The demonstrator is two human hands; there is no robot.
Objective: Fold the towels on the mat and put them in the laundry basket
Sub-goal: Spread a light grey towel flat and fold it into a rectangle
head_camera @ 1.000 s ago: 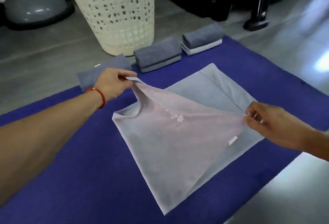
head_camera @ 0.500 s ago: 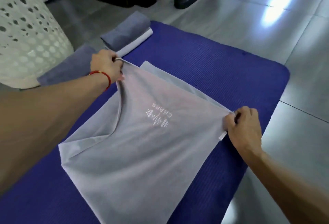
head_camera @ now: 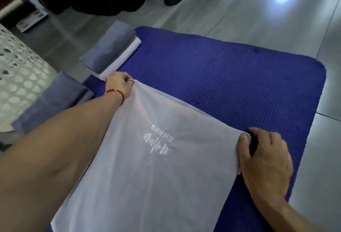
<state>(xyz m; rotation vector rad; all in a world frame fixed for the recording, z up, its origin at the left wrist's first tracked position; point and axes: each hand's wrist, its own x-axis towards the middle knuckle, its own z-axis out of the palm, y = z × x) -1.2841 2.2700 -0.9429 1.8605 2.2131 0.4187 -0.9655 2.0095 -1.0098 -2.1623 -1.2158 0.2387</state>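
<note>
Two hands (head_camera: 119, 84) (head_camera: 265, 160), fingers pinching far corners of pale towel (head_camera: 147, 167), long axis toward viewer.

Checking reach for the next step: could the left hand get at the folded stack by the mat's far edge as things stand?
Probably yes: the left hand sits right beside the folded stack, nothing between them, but it grips the towel's corner and must let go first.
</note>
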